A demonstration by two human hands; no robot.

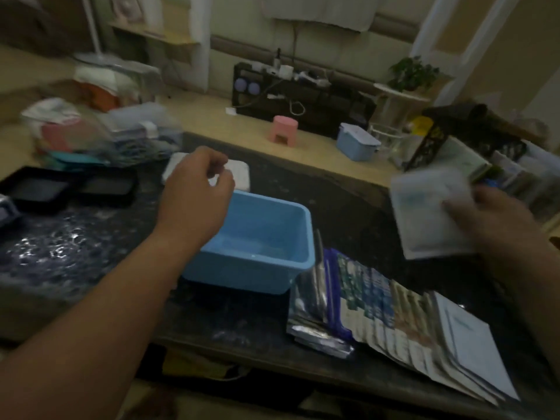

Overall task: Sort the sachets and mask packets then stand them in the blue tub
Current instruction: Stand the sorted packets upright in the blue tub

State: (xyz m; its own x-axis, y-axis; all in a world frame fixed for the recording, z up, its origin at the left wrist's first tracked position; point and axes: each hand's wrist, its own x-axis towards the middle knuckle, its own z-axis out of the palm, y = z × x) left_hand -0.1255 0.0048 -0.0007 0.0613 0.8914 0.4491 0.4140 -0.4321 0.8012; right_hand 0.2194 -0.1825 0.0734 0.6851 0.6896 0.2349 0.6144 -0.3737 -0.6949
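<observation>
An empty blue tub (pixel 300 237) stands on the dark counter in the middle. My left hand (pixel 197 189) hovers over its left rim, fingers loosely curled, holding nothing. To the right, my right hand (pixel 497 219) grips a white mask packet (pixel 430 213) above the counter; it is blurred by motion. Right of the tub lies a fanned row of sachets and packets (pixel 394 316): silver ones at the left, blue and green ones in the middle, white ones at the right.
A black tray (pixel 69 189) sits at the left of the dark counter (pixel 348 201). A white flat pad (pixel 239 174) lies behind the tub. Clear boxes of clutter (pixel 100 134) stand at the back left, a black rack (pixel 466 131) at the back right.
</observation>
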